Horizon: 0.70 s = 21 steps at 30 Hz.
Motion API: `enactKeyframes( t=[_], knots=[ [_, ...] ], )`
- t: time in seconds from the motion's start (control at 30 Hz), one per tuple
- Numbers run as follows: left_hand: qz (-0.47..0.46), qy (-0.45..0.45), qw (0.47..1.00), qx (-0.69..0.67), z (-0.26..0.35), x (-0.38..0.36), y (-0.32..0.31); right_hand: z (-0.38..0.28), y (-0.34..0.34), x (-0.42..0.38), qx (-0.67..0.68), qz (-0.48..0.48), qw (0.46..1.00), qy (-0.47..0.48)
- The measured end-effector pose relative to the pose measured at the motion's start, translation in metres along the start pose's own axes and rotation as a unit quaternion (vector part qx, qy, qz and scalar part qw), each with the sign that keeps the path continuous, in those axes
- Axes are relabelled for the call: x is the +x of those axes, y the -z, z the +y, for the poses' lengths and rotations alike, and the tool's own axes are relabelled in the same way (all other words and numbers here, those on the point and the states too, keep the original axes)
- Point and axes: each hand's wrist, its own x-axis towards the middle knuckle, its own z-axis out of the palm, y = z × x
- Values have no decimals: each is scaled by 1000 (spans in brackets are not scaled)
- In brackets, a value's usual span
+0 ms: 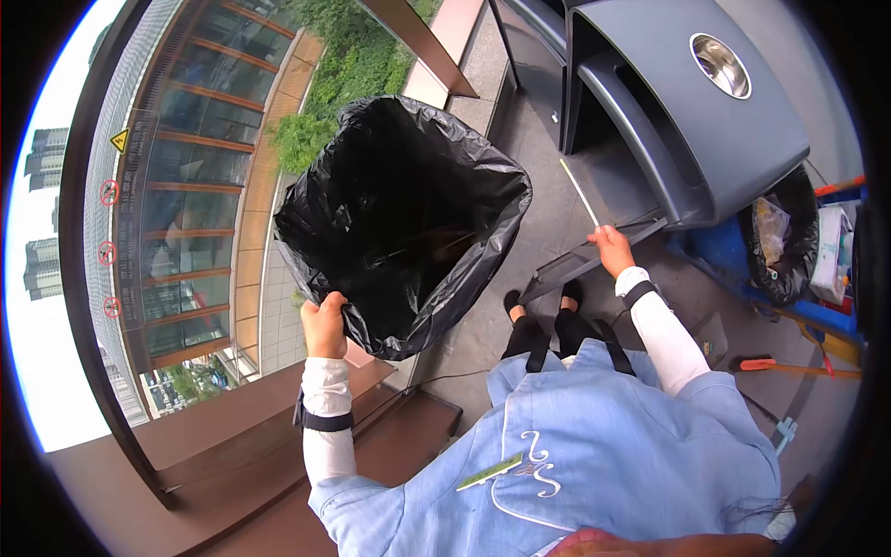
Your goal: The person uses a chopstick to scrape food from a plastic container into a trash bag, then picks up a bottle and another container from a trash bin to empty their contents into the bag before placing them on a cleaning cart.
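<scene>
A black trash bag gapes toward me, its mouth spread in a stiff squarish shape with the edge folded outward. My left hand is closed on its near left rim, fingers over the edge. The inside of the bag is dark. In my right hand is a thin pale stick, pinched near its lower end and pointing away from me. Just beyond that hand stands a large grey litter bin with its front side open. A dark metal edge of the bin runs below the hand, above my feet.
On the right, a blue cart carries another black bag with litter in it. An orange-ended tool lies beside it. To the left are a brown ledge and a glass railing. A cable crosses the ground near my feet.
</scene>
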Motion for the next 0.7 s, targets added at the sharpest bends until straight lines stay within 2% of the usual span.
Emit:
enactKeyframes(
  t=[0.1,0.17,0.3,0.37,0.4,0.47,0.63,0.7],
  knots=[
    [-54,13,998,23,16,38,-37,-18,3,3,-7,10,1000,-23],
    [-71,-2,997,19,14,25,-60,-12,13,-19,104,16,991,-77],
    [-165,-30,985,45,5,65,-86,-39,10,-30,158,86,976,-125],
    [-179,-41,983,33,4,65,-110,-43,13,-46,158,125,972,-123],
    [-231,-10,970,78,-1,76,-109,-45,14,-54,147,149,972,-104],
    [-240,-38,965,100,-11,86,-128,-56,17,-76,122,193,970,-85],
    [-295,-46,940,167,-15,89,-171,-76,19,-139,129,255,950,-124],
    [-298,-76,940,148,-26,95,-189,-85,16,-159,137,280,939,-143]
  ],
)
